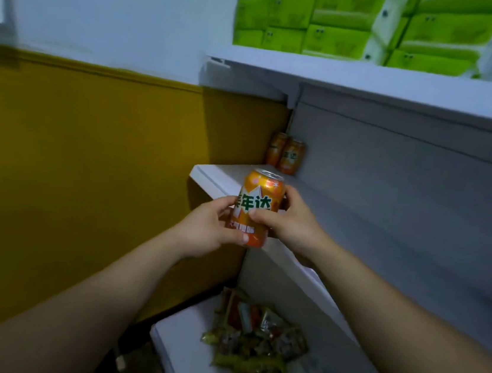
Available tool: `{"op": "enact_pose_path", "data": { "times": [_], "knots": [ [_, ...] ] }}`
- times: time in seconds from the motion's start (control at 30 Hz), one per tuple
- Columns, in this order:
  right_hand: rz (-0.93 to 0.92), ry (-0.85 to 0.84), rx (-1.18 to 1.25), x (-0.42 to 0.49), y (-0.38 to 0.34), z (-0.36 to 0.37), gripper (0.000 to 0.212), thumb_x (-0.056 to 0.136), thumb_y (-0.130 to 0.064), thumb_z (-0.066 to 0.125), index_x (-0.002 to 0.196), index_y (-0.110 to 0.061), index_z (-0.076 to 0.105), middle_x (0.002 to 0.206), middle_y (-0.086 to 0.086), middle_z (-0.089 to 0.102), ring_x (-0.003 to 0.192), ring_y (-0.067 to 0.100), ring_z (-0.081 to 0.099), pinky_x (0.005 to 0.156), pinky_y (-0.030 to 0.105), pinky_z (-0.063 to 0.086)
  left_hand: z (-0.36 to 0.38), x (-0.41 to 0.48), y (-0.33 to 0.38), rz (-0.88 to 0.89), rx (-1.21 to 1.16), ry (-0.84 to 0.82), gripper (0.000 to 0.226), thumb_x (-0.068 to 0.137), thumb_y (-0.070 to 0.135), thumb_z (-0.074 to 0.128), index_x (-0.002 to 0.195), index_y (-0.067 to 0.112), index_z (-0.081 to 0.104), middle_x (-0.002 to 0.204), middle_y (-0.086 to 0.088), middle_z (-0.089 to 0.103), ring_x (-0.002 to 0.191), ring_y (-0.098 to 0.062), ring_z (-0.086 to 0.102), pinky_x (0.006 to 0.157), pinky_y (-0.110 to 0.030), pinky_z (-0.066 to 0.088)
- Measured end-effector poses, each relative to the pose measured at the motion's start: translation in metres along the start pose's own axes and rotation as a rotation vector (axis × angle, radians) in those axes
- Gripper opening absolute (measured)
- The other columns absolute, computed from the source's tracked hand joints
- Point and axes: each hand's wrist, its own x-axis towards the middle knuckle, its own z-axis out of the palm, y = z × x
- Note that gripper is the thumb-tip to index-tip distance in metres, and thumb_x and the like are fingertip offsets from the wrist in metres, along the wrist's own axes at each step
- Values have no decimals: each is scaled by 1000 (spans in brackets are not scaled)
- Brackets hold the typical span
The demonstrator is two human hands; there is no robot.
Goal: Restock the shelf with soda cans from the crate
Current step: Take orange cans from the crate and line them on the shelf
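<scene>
White upper wall [111, 8] at 11 o'clock, mustard-yellow lower wall [82, 147] at 9 o'clock, grey back panel [409, 181] at 3 o'clock

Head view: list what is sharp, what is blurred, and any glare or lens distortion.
In the head view the held can is sharpest, with glare near its top; the two back cans sit dim and soft in shadow; the snack packets and green packs are blurred; the wide lens bows the upper shelf edge.
</scene>
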Motion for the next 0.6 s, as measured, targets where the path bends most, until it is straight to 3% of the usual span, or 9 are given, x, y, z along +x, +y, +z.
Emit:
{"op": "enact_pose_path", "data": {
  "times": [0.13,0.27,0.33,0.4,0.53,0.6],
  "knots": [
    [2,185,-101,5,15,-44,67,73,-16,81,128,-22,42,108,-9,56,107,16,57,89,34,51,28,48,-12,-19,269,-79,75,80,18,74,145,20,35,138,-1,50,132,-18,44,103,-28,39],
    [56,326,-223,27,38,-73,79,71,-24,82,137,-23,38,114,-10,49,107,11,50,94,32,45,38,94,-29,-12,857,-34,71,87,54,56,146,22,35,152,-2,36,138,-20,34,114,-38,28],
    [53,351,-185,42,51,-81,79,72,-24,82,137,-25,38,115,-12,49,107,9,50,95,31,44,37,112,-32,12,1124,-59,69,87,68,41,144,30,38,155,2,29,144,-22,20,117,-48,11],
    [9,349,-158,59,62,-84,77,75,-22,81,138,-25,38,119,-11,51,107,7,51,94,28,44,31,131,-30,1,1181,-56,66,86,72,32,140,36,42,155,6,29,146,-22,14,114,-57,2],
    [-15,345,-187,106,76,-89,79,77,-20,78,142,-24,33,128,-6,51,114,12,51,93,27,40,19,171,-28,-40,1206,-72,67,83,73,31,139,37,43,153,10,32,143,-21,20,113,-62,6],
    [-5,295,-237,128,82,-94,86,77,-20,79,144,-26,25,127,-6,51,115,14,52,93,27,40,20,186,-29,-71,1210,-69,72,81,76,30,143,39,37,157,8,23,146,-21,11,113,-62,3]
  ]
}}
